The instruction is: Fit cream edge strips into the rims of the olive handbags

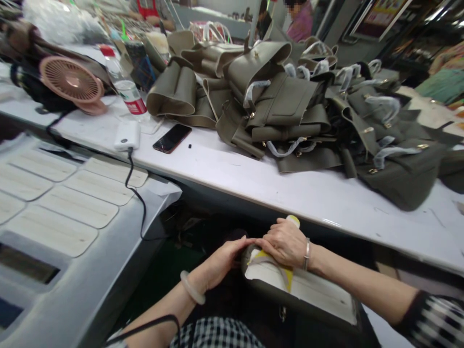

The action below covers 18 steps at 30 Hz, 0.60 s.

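A dark olive bag [268, 290] lies across my lap, a white panel [322, 295] showing along its upturned side. My right hand [286, 243] is closed around a yellow-and-white scraper [289, 278]. Its rounded handle end pokes out above my fist, and its yellow wedge-shaped part rests against the white panel. At the bag's near-left corner, my left hand [226, 256] grips the edge, its fingertips meeting those of my right hand. The lower fingers of my left hand are hidden.
A white table [224, 169] runs across ahead, bearing a heap of olive bags [282, 101], a phone [172, 138], a white power bank [126, 135], a bottle [131, 99] and a pink fan [72, 82]. At left, pale panels [54, 229] lie on a grey surface. A black cable [136, 193] hangs near my left arm.
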Each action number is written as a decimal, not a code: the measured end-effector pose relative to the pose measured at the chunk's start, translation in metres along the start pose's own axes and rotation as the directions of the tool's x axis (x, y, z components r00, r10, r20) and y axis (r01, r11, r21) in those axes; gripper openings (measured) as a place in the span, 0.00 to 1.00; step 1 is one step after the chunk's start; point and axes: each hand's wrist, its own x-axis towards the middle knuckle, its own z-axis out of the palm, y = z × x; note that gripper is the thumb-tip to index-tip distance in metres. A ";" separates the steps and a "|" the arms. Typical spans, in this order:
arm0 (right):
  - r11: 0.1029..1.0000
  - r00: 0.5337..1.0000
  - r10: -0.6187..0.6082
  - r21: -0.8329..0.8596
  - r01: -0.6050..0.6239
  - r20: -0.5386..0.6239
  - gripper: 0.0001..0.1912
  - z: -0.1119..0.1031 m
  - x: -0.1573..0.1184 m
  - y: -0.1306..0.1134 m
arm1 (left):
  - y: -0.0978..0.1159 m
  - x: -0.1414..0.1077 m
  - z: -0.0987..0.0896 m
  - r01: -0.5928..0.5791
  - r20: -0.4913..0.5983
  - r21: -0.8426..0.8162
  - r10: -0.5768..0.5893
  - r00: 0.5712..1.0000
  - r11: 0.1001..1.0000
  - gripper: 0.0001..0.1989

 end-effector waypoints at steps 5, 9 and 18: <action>0.709 0.780 0.597 0.331 -0.622 0.186 0.40 -0.006 -0.023 0.022 | -0.006 0.000 -0.005 -0.025 0.049 0.042 0.023 0.999 0.999 0.22; 0.590 0.791 0.550 0.546 -0.595 0.267 0.45 -0.005 -0.021 0.027 | -0.009 -0.001 -0.002 -0.049 0.012 0.090 0.048 0.999 0.995 0.23; 0.475 0.908 0.303 0.780 -0.407 0.289 0.35 0.007 0.006 0.017 | -0.016 0.001 0.013 -0.186 -0.155 0.368 0.257 0.954 0.911 0.19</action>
